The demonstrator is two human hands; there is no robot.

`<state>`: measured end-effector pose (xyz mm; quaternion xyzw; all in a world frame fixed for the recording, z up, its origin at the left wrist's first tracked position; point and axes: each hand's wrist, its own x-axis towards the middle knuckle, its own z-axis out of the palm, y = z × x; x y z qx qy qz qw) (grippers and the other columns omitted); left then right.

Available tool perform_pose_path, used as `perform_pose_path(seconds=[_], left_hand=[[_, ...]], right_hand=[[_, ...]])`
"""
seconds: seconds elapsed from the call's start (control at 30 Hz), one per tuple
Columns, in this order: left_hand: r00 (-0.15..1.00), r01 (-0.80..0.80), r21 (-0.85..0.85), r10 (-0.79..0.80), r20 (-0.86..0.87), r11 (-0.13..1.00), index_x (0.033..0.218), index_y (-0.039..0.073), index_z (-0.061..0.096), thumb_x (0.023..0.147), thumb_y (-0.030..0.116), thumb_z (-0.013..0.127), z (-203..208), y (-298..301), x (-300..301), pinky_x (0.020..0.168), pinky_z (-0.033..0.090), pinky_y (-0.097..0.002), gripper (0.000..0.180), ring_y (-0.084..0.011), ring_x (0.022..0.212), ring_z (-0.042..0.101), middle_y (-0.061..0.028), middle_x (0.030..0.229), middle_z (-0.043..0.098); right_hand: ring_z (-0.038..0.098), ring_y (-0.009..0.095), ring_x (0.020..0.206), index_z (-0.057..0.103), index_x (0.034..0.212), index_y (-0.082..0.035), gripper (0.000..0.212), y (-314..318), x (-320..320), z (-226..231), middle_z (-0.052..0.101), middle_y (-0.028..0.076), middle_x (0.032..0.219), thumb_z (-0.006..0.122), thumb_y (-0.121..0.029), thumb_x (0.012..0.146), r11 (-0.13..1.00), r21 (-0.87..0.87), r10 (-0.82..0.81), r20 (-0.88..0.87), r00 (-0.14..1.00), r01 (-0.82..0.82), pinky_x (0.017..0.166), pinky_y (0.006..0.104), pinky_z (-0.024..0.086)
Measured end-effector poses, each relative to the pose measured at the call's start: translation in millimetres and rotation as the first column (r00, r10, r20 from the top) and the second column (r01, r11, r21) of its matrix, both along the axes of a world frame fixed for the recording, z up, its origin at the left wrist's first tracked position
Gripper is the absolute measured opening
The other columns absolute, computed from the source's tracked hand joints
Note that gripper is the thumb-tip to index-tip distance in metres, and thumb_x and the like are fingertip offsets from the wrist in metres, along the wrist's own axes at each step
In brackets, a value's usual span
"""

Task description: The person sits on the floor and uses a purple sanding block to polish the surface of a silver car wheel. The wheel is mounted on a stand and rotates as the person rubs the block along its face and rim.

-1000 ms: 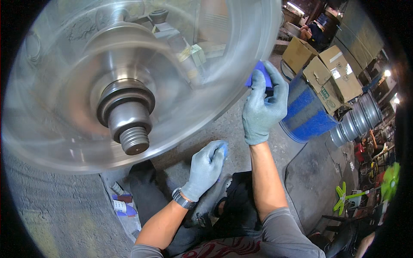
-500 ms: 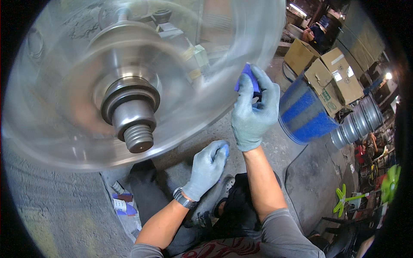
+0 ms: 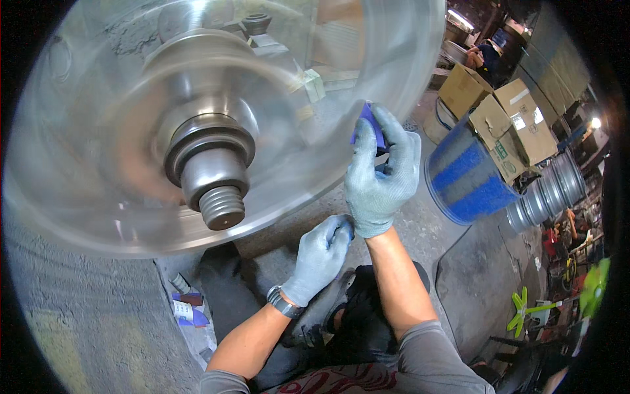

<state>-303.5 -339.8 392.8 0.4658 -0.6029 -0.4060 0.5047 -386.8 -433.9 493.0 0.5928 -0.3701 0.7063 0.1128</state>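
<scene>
A large metal wheel rim, smeared by its spin, fills the upper left around a steel spindle with a threaded end. My right hand, in a grey glove, pinches a folded purple piece of sandpaper between thumb and fingers by the rim's right edge. Whether the sandpaper touches the metal I cannot tell. My left hand, gloved too, is closed below the rim, near my right wrist. What its fingers hold, if anything, is hidden.
To the right stands a blue-and-grey barrel topped with open cardboard boxes. Stacked metal rims lie beside it. A green fan is at the far right. Purple sandpaper pieces lie at lower left. Another person sits far off.
My right hand has shifted slightly left and down with the sandpaper. My left hand has moved a little to the right. The rim keeps spinning.
</scene>
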Motion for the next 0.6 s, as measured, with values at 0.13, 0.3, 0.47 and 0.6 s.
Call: perform_pose_path(seconds=[0.13, 0.3, 0.47, 0.6], left_hand=[[1.0, 0.01, 0.002, -0.01, 0.002, 1.0, 0.113, -0.002, 0.069, 0.104, 0.01, 0.06, 0.1, -1.2, -1.1, 0.079, 0.057, -0.0433, 0.017, -0.0439, 0.091, 0.073, -0.0248, 0.097, 0.072], [1.0, -0.016, -0.018, 0.016, 0.0, 1.0, 0.111, -0.002, 0.068, 0.102, 0.009, 0.06, -2.9, -1.5, -1.6, 0.079, 0.057, -0.0475, 0.016, -0.0487, 0.097, 0.07, -0.0284, 0.1, 0.071], [0.999, -0.037, -0.034, 0.038, 0.023, 0.999, 0.11, -0.003, 0.068, 0.101, 0.006, 0.061, -6.3, -1.7, -1.3, 0.079, 0.056, -0.0503, 0.015, -0.0504, 0.1, 0.069, -0.0299, 0.101, 0.07], [0.998, -0.047, -0.06, 0.05, 0.038, 0.997, 0.109, -0.004, 0.068, 0.099, 0.005, 0.062, -8.6, -1.4, -0.3, 0.079, 0.056, -0.0515, 0.015, -0.0517, 0.1, 0.067, -0.0307, 0.101, 0.07]], right_hand=[[0.061, 0.014, 0.075, 0.077, 0.121, -0.004, 0.029, 3.8, 0.8, 2.7, 0.076, 0.006, 0.099, 0.079, 0.002, 0.092, 1.0, -0.009, -0.031, -0.058, 0.998, 0.03, 0.067, 0.0273, 0.051], [0.061, 0.011, 0.073, 0.077, 0.121, -0.004, 0.029, 0.2, 3.5, 2.2, 0.074, 0.005, 0.093, 0.08, 0.0, 0.093, 0.994, -0.092, -0.062, -0.128, 0.99, 0.051, 0.067, 0.0254, 0.05], [0.059, 0.011, 0.071, 0.078, 0.119, -0.005, 0.029, 5.8, 11.7, 2.3, 0.073, 0.005, 0.092, 0.081, 0.003, 0.091, 0.998, -0.033, -0.051, -0.086, 0.995, 0.048, 0.065, 0.0264, 0.048], [0.058, 0.012, 0.071, 0.079, 0.118, -0.005, 0.029, 5.1, 15.6, 1.7, 0.072, 0.005, 0.09, 0.082, 0.003, 0.09, 0.998, -0.052, -0.035, -0.08, 0.996, 0.031, 0.064, 0.0267, 0.047]])
